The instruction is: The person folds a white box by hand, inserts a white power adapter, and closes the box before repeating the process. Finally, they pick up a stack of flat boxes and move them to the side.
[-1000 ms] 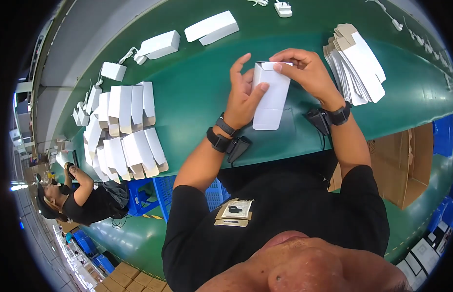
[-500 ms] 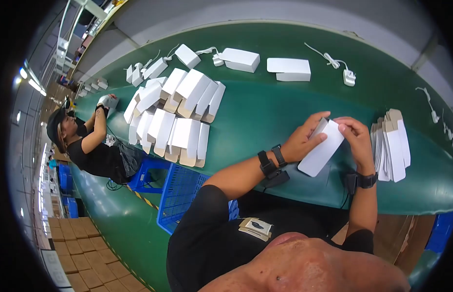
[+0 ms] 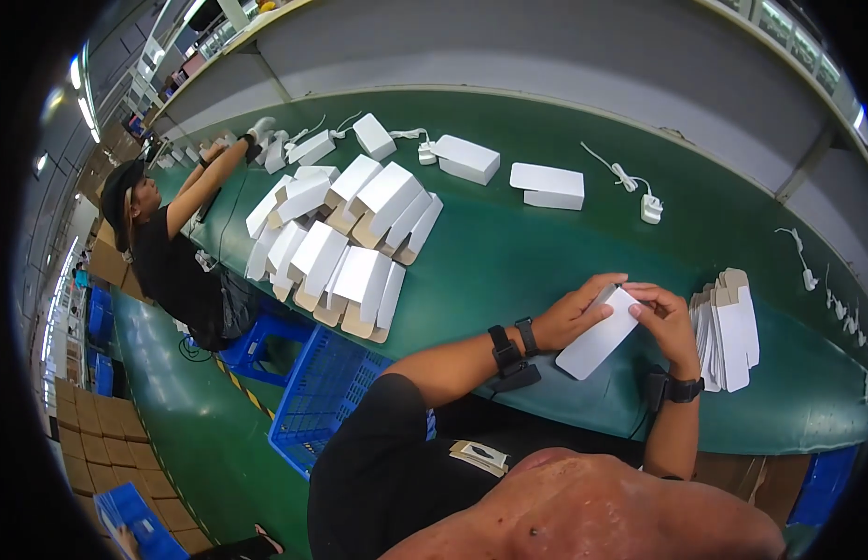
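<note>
1. left hand (image 3: 574,317) and right hand (image 3: 672,322) both curl their fingers round a flat white card box (image 3: 597,334), held tilted over the green mat (image 3: 508,252).
2. unfolded blanks (image 3: 728,327) are stacked just to the right.
3. smooth folded boxes (image 3: 350,233) are piled to the left.

Folded boxes (image 3: 350,238) lie left of the held carton (image 3: 597,334), flat blanks (image 3: 729,329) right.

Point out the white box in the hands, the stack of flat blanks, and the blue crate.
white box (image 3: 597,343): head view, on its long flat face below the fingers.
stack of flat blanks (image 3: 732,338): head view, on the top sheet's middle.
blue crate (image 3: 324,392): head view, on its mesh side wall.
</note>
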The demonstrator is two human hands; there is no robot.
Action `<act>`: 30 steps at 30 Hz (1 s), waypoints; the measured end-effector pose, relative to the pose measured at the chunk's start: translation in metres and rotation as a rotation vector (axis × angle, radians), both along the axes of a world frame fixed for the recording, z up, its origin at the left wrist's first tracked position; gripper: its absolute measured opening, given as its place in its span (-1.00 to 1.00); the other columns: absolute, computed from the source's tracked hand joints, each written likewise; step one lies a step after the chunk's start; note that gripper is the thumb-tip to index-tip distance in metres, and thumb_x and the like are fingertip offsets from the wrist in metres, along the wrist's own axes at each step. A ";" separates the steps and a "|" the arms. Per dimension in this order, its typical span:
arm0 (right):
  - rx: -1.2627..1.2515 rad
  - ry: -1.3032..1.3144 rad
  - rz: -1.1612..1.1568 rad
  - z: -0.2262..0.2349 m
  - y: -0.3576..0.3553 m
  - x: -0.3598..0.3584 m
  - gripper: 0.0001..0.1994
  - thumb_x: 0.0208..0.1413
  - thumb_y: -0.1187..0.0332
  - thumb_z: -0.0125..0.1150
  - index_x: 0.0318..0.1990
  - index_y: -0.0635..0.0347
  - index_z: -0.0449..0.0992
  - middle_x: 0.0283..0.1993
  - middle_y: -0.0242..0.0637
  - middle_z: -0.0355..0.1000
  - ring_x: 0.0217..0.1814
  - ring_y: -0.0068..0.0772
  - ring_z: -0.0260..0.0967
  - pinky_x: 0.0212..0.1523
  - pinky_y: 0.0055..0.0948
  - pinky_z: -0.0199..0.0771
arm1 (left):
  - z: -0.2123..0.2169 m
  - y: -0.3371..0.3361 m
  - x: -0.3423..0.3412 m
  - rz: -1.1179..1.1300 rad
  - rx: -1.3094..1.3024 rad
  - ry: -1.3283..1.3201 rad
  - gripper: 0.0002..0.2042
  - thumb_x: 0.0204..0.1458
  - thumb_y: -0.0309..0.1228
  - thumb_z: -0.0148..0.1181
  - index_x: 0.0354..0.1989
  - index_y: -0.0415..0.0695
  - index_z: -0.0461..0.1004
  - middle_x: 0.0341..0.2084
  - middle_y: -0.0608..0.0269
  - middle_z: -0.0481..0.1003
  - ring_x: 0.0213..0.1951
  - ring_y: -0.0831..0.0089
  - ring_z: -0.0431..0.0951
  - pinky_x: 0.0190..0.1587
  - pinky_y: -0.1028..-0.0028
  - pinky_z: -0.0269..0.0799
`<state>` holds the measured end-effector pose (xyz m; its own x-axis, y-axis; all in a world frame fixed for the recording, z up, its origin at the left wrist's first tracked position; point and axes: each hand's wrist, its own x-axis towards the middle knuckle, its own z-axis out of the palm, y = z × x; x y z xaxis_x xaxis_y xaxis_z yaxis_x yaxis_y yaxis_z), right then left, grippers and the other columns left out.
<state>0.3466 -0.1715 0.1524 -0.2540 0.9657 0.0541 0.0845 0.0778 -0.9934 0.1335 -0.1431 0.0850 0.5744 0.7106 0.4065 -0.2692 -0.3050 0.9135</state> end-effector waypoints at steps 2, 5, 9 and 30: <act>0.008 -0.024 0.012 0.005 -0.004 0.000 -0.79 0.15 0.56 0.19 -0.06 0.36 0.58 0.04 -0.19 0.51 0.04 -0.49 0.43 0.03 -0.54 0.43 | 0.001 -0.004 -0.002 -0.037 -0.038 -0.007 -0.56 0.33 -0.44 -0.11 0.35 -0.11 0.03 0.08 0.20 0.34 0.05 0.55 0.37 0.10 0.46 0.32; 0.062 -0.076 0.058 0.011 -0.014 -0.007 -0.73 0.15 0.53 0.19 0.02 0.33 0.55 0.08 -0.15 0.50 0.07 -0.42 0.42 0.11 -0.46 0.39 | 0.007 -0.013 -0.006 -0.105 -0.131 -0.015 -0.62 0.34 -0.42 -0.14 0.31 -0.12 0.08 0.06 0.22 0.34 0.03 0.57 0.37 0.08 0.49 0.32; 0.099 -0.047 -0.081 0.013 -0.027 -0.031 -0.70 0.17 0.49 0.18 0.06 0.32 0.54 0.13 -0.11 0.48 0.10 -0.39 0.41 0.14 -0.46 0.38 | 0.020 -0.026 -0.013 -0.060 -0.273 -0.201 -0.67 0.36 -0.41 -0.17 0.25 -0.13 0.12 0.03 0.23 0.34 0.02 0.58 0.37 0.06 0.51 0.32; 0.318 -0.475 -0.577 -0.083 0.120 0.004 -0.65 0.29 0.32 0.08 0.16 0.25 0.42 0.16 -0.10 0.45 0.24 -0.29 0.35 0.22 -0.36 0.30 | -0.071 0.064 -0.011 0.337 -0.399 -0.303 -0.60 0.36 -0.09 -0.16 0.11 -0.17 0.28 -0.11 0.20 0.42 -0.16 0.51 0.45 -0.10 0.46 0.43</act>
